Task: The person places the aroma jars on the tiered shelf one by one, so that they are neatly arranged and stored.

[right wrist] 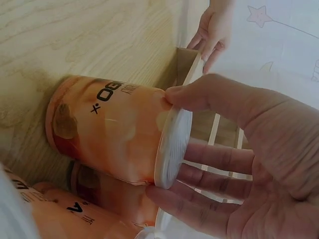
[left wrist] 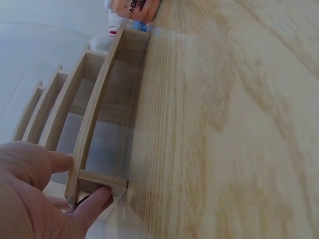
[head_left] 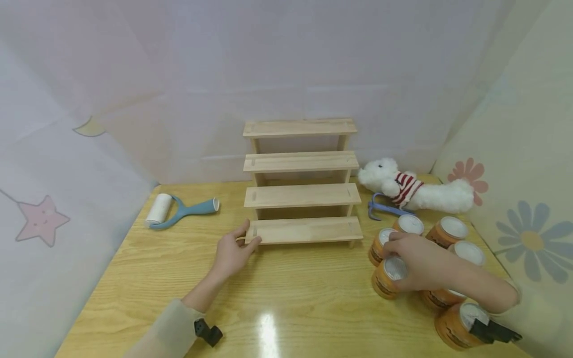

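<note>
A wooden stepped shelf (head_left: 304,229) with several tiers stands at the middle of the table. My left hand (head_left: 249,236) grips the left end of its lowest step. In the left wrist view my thumb and fingers pinch that end of the shelf (left wrist: 94,109). On the right, my right hand (head_left: 394,261) reaches over a cluster of orange cans. Its fingers and thumb curl round the white lid of one can (head_left: 386,282). The right wrist view shows this can (right wrist: 109,129) tilted in my right hand (right wrist: 164,144), with the shelf (right wrist: 192,64) behind it.
Several more orange cans (head_left: 449,229) stand around the held one, one (head_left: 454,325) near the front edge. A white plush toy (head_left: 416,191) and a blue hook (head_left: 380,209) lie behind them. A lint roller (head_left: 179,211) lies at the back left. Fabric walls enclose the table.
</note>
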Available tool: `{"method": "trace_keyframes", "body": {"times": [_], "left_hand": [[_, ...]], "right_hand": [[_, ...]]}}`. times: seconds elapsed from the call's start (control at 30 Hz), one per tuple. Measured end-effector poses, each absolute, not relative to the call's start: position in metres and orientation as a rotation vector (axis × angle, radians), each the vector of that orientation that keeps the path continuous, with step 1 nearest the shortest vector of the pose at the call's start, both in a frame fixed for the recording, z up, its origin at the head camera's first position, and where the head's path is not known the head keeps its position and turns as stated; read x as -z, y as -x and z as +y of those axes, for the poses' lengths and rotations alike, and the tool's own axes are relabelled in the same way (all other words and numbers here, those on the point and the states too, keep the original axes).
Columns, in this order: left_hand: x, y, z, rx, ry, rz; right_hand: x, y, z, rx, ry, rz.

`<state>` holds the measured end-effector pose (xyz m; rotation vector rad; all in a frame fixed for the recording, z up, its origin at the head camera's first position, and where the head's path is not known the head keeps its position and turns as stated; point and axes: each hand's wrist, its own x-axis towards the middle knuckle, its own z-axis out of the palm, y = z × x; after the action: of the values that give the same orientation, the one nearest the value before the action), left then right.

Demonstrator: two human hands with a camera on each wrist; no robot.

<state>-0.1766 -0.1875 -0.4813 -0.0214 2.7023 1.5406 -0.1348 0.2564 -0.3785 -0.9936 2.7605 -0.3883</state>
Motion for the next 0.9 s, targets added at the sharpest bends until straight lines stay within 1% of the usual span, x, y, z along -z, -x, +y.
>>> {"method": "trace_keyframes", "body": {"times": [0.2,0.37,0.5,0.63,0.9], "left_hand": [[0.481,0.177,-0.186,-1.497,0.016,2.745],[0.482,0.178,-0.186,-1.480,0.032,2.759],[0.483,0.178,-0.187,-1.489,0.022,2.760],[0.485,0.178,-0.188,-1.497,-0.008,2.761],[0.486,0.177,-0.190,-1.504,-0.048,2.751]], "right_hand": [[0.370,0.134,0.255,0.420,1.006,2.766],[0.350,0.140,0.256,0.487,1.091,2.802],[0.328,0.151,0.255,0.504,1.120,2.846],[0.303,0.165,0.252,0.503,1.091,2.853],[0.243,0.198,0.236,0.495,1.063,2.841]]}}
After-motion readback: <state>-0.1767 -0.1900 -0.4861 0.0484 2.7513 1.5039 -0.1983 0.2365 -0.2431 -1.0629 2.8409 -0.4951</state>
